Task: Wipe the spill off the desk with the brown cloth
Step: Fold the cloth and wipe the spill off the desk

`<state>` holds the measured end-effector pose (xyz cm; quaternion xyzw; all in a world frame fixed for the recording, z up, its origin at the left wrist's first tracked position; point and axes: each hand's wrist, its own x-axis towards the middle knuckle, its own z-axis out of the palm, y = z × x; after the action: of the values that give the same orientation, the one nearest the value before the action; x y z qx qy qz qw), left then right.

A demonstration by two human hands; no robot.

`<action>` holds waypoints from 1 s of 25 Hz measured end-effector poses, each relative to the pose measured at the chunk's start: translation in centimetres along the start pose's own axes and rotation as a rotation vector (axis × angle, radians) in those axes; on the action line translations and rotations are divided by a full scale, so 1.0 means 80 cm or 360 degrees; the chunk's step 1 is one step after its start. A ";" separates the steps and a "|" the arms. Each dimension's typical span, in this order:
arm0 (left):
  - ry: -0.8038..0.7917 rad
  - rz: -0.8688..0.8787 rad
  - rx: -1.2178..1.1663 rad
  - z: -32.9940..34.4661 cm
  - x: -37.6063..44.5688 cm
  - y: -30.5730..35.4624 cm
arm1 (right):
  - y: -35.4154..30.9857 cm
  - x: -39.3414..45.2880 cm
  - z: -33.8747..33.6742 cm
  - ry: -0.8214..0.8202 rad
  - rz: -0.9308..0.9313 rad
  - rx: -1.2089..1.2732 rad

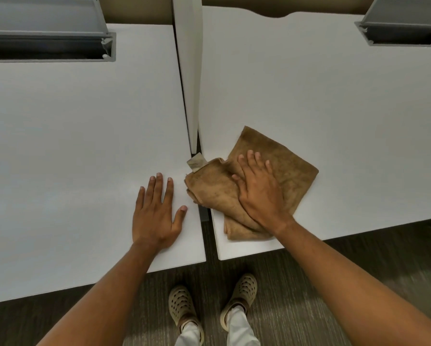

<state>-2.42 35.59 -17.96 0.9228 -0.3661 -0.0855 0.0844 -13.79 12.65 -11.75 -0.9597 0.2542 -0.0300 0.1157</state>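
Your right hand (258,193) lies flat on the brown cloth (291,171), fingers straight and slightly spread, palm pressing the fabric down onto the white surface (321,96). The cloth spreads out under and beyond that hand: a smooth, flat part reaches past your fingertips and out to the little-finger side, while a bunched, folded part sits on the thumb side and trails back under your wrist toward the near edge of the surface. On the thumb side, the rumpled end of the cloth comes right up to the gap between the two desktops and touches a small pale tag or scrap (196,163) at the foot of the white divider panel (188,71).

Your left hand (157,213) rests open and flat on the neighbouring white surface (72,146), fingers straight and fanned, thumb pointing toward the cloth but not touching it; it holds nothing. The cloth's bunched edge sits just beyond that thumb, across the gap.

No spill is plainly visible on either surface.

Far ahead of your left hand a grey tray-like fitting (47,38) sits at the back of its surface, and a similar one (406,23) lies far ahead of your right hand and out to its little-finger side. Below your wrists, your beige perforated shoes (182,305) stand on a dark carpeted floor (334,283).
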 end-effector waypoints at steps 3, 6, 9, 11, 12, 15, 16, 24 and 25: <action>-0.0008 0.0002 0.0004 -0.001 -0.001 0.002 | -0.002 -0.008 -0.012 -0.0053 0.0051 0.0066; -0.0004 -0.0004 -0.0009 -0.003 -0.001 0.001 | -0.026 -0.041 -0.025 -0.0033 -0.0034 0.0199; 0.0002 0.0007 -0.0013 -0.001 -0.002 0.000 | -0.042 -0.082 -0.018 -0.0084 -0.0268 -0.0092; 0.0001 0.0011 -0.0022 0.001 -0.004 0.000 | -0.048 -0.083 -0.009 -0.0017 -0.0215 -0.0243; 0.0007 0.0010 -0.0030 0.001 -0.003 0.000 | -0.054 -0.076 -0.006 0.0000 -0.0177 -0.0270; 0.0001 0.0012 -0.0043 0.001 -0.002 -0.001 | -0.076 -0.032 0.000 0.0006 -0.0244 -0.0347; 0.0006 0.0014 -0.0047 0.002 -0.001 -0.002 | -0.080 -0.015 0.001 -0.0018 -0.0297 -0.0383; -0.0008 0.0031 -0.0069 0.002 -0.004 -0.004 | -0.094 -0.083 -0.005 -0.0161 -0.0475 -0.0355; -0.0014 0.0024 -0.0073 0.002 -0.008 -0.004 | -0.095 -0.099 -0.005 -0.0177 -0.0505 -0.0371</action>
<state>-2.70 36.20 -18.14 0.9174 -0.3714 -0.0973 0.1044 -17.07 22.92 -9.54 -0.9948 0.0949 0.0347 0.0115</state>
